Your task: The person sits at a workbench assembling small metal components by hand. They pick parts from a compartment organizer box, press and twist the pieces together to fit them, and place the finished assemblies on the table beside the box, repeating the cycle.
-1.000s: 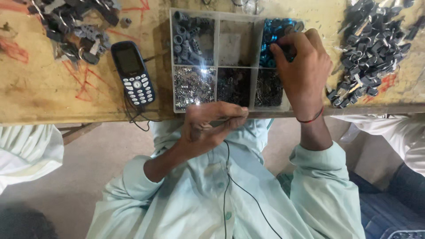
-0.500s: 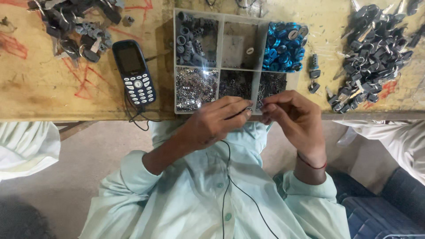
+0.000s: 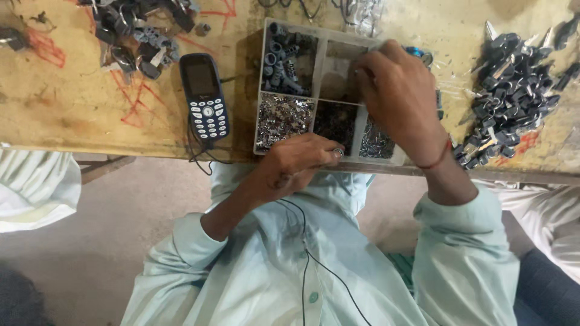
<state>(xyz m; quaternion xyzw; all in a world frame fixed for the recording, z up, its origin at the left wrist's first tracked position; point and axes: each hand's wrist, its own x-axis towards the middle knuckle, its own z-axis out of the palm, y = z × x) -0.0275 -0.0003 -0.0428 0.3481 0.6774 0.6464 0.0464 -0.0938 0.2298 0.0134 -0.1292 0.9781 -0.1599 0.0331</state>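
My left hand point(image 3: 296, 164) hovers at the table's near edge, fingers pinched on a small round metal part point(image 3: 336, 153). My right hand point(image 3: 399, 96) reaches over the clear compartment tray point(image 3: 261, 90), with its fingertips down in the upper middle compartment, and whether they hold anything is hidden. The tray holds grey sleeves point(image 3: 283, 57) at upper left, shiny small parts point(image 3: 283, 118) at lower left and dark small parts point(image 3: 336, 121) in the lower middle. Blue parts point(image 3: 418, 53) peek out behind my right hand.
A dark keypad phone point(image 3: 205, 96) lies left of the tray with a thin cable running to my shirt. Piles of black plastic pieces lie at the right point(image 3: 513, 90) and upper left point(image 3: 139, 30). Other people's light clothing shows at the left point(image 3: 30, 187) and right point(image 3: 556, 211).
My right hand has left my left hand at the table edge and moved up into the tray's upper middle compartment. My left hand stays low, still pinching.
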